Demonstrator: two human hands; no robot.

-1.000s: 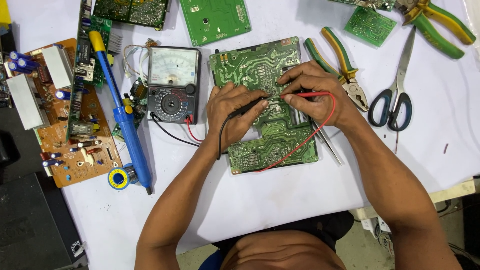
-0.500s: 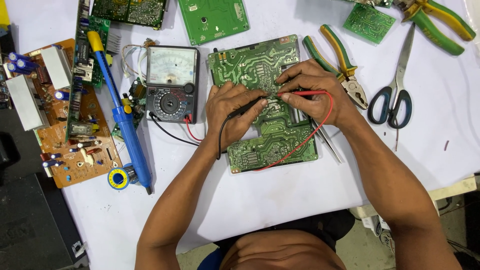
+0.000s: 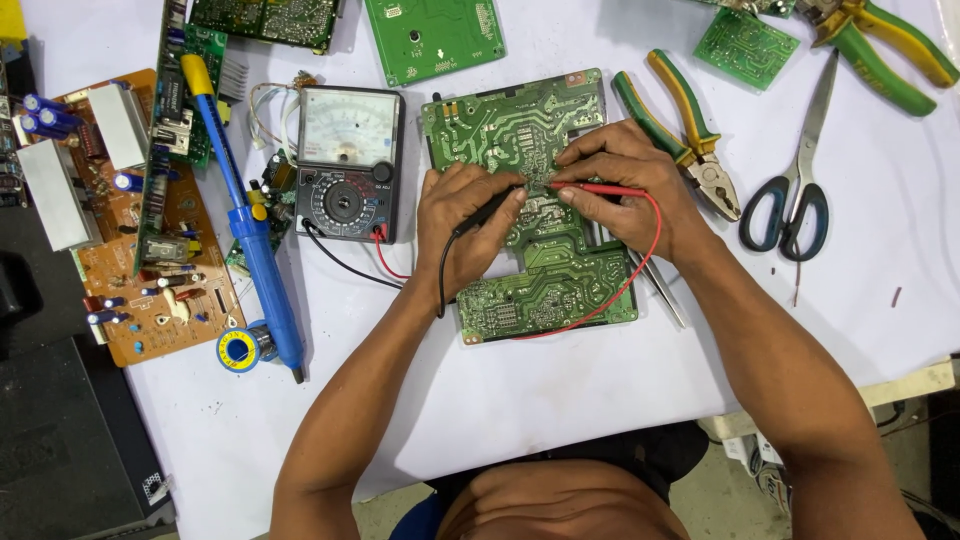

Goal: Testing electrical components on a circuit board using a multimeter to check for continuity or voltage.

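On the white tabletop, your left hand pinched the slim black probe and your right hand the red probe against the stiff, likely fragile green circuit board, best gripped by its edges.

On the white surface, a blue desoldering pump lies lengthwise at the left, its tip beside a small yellow and blue solder reel. Left of it sits a brown circuit board with blue capacitors and metal heat sinks. A small green board lies at the top centre, another at the top right. Green and yellow pliers lie beside scissors with dark handles; larger pliers sit in the top right corner.
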